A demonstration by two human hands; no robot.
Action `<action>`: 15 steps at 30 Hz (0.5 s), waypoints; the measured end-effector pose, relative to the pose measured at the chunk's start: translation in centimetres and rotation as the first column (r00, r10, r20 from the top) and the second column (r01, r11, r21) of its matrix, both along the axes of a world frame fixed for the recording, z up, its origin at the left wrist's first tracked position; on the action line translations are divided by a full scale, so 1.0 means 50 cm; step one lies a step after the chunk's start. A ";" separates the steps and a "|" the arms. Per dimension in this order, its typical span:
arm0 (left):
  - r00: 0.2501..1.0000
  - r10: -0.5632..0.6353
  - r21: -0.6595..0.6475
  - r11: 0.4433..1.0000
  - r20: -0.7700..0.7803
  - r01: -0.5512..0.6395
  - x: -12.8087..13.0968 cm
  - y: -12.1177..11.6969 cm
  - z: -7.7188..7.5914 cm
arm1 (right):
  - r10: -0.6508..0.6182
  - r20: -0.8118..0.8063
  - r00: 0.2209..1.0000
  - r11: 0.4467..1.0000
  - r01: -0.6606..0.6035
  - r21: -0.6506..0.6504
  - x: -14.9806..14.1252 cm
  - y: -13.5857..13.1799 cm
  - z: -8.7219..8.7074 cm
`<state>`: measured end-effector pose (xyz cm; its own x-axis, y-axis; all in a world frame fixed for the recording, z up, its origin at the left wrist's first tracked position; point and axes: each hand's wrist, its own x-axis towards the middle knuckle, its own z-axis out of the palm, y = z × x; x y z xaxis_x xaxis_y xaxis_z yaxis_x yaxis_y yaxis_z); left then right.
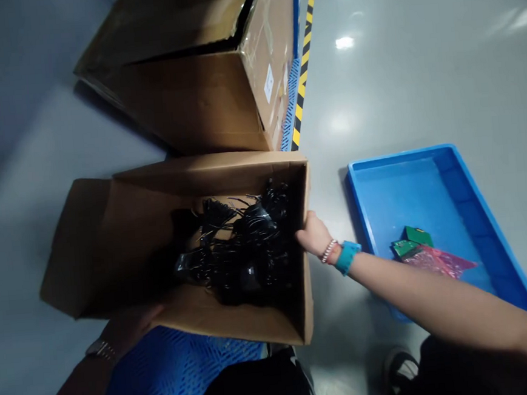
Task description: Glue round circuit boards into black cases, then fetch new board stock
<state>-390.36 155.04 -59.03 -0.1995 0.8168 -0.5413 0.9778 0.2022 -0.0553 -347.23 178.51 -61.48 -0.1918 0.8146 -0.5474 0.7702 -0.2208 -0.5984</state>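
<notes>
An open cardboard box lies below me, with its flap folded out at the left. Inside is a heap of black cables, some of them bundled in clear plastic bags. My right hand grips the box's right wall, the thumb over the rim and the other fingers outside. At the near left edge of the same box, my left hand holds the side from below. Shadow and the cardboard hide part of its fingers.
Beyond stands a bigger taped carton on a blue pallet, beside yellow-black floor tape. On the right, a shallow blue tray holds green circuit boards and a pink plastic bag. Blue slatted plastic shows beneath the box.
</notes>
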 end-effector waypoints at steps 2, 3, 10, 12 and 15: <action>0.999 -0.041 -0.059 0.997 -0.024 0.040 -0.038 0.007 -0.010 | -0.011 -0.011 1.000 1.000 0.011 0.000 -0.011 0.006 -0.006; 0.998 -0.068 -0.075 0.995 -0.018 0.067 -0.045 0.009 -0.014 | -0.007 -0.020 1.000 1.000 0.007 0.001 -0.005 0.006 -0.011; 0.986 -0.165 -0.001 0.986 0.012 0.165 0.077 0.005 0.009 | 0.041 -0.053 0.998 0.998 -0.039 0.043 0.097 -0.010 -0.055; 0.991 -0.128 -0.044 0.991 0.034 0.129 0.108 0.015 0.027 | 0.055 -0.029 0.998 0.998 -0.054 0.041 0.097 -0.005 -0.056; 0.993 0.021 -0.052 0.999 0.113 -0.015 0.097 0.031 0.059 | 0.075 -0.003 0.997 0.996 -0.075 0.039 0.083 0.004 -0.052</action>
<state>-385.51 156.60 -56.06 -0.1489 0.7843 -0.6022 0.9745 0.2199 0.0453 -343.10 178.69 -64.06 -0.2552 0.8187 -0.5143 0.7812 -0.1388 -0.6086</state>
